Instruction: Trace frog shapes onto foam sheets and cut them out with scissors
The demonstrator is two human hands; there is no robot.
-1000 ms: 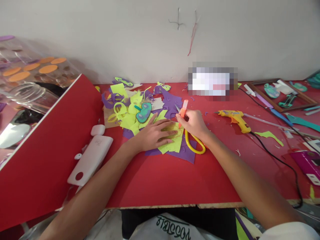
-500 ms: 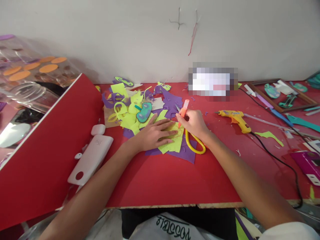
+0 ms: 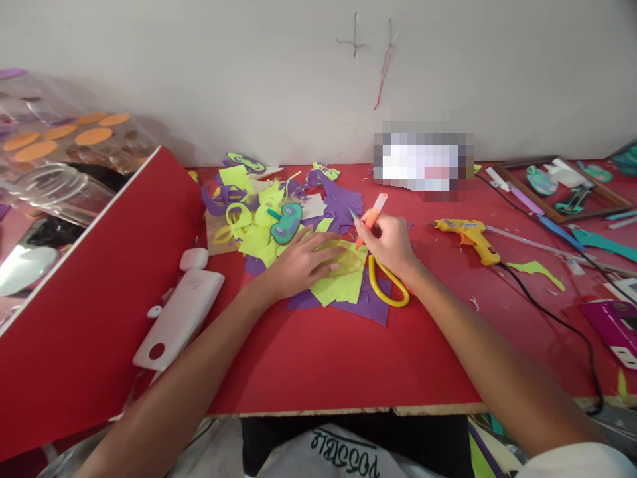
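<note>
My right hand [image 3: 391, 244] is closed around an orange marker [image 3: 377, 208], its tip down at the right edge of a lime-yellow craft sheet [image 3: 338, 287]. A faint outline shows on this sheet. My left hand [image 3: 297, 267] lies on the sheet's left part with fingers spread. Beneath is a purple sheet [image 3: 373, 312]. Yellow-handled scissors [image 3: 374, 285] lie beside and partly under my right hand, their blades mostly hidden. A teal bean-shaped cutout [image 3: 287, 223] rests just beyond my left hand.
Yellow and purple scraps [image 3: 259, 206] pile up at the back left. A yellow glue gun [image 3: 465, 234] with a black cord lies to the right, near a brown frame [image 3: 602, 192]. A white power bank [image 3: 182, 318] and a red upright panel [image 3: 124, 285] stand left.
My left hand has slid a little left and drawn its fingers back, baring more of the yellow sheet. My right hand has shifted slightly right, and the marker leans more to the right.
</note>
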